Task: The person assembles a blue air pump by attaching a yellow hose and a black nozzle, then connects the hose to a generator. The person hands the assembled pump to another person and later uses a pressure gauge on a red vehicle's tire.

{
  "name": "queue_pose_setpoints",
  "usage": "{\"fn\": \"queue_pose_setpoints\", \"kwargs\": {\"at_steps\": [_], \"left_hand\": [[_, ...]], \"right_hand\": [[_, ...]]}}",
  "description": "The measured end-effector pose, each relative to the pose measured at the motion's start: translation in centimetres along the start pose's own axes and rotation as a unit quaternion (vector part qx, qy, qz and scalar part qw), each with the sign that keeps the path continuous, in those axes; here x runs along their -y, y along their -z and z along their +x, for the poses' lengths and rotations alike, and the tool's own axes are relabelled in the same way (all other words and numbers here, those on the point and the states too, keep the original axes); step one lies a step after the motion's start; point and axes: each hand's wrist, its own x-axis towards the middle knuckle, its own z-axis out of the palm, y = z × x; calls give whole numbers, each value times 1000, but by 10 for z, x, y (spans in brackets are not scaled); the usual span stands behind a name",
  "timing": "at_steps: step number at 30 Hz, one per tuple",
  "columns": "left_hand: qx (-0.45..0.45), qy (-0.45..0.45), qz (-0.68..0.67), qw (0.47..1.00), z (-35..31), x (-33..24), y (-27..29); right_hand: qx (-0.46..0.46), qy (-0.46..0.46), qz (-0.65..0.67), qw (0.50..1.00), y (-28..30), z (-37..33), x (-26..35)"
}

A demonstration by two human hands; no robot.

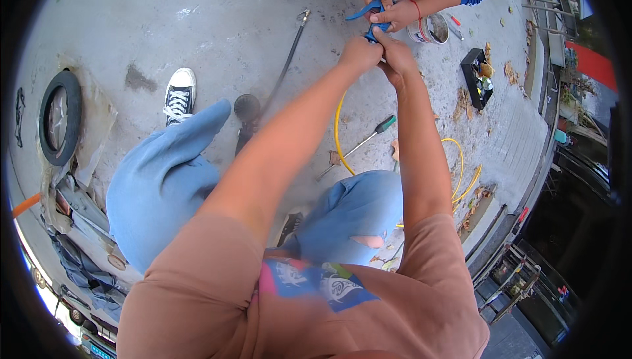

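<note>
Brown shirt cloth (pixel 296 323) lies nearest, well below the blue tool (pixel 364 11); far left of that tool a black tyre (pixel 76 119) lies flat, and closer on its left is a dark hose (pixel 284 69). At the tool's lower end the left hand (pixel 359 54) and right hand (pixel 399 55) are both closed on it, below a co-worker's hands (pixel 401 14), with a yellow hose (pixel 337 135) beneath. Right of the tool stands a bucket (pixel 419 32); work seems under way, the tool gripped, but fingers hide how much is done or left.
</note>
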Motion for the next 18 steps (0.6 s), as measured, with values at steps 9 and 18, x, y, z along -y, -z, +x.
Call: {"fn": "queue_pose_setpoints", "kwargs": {"at_steps": [9, 18], "left_hand": [[275, 192, -367, 868, -45, -23, 40], [399, 208, -615, 648, -74, -20, 40]], "right_hand": [[65, 37, 186, 980, -21, -31, -12], [202, 7, 234, 951, -13, -58, -11]]}}
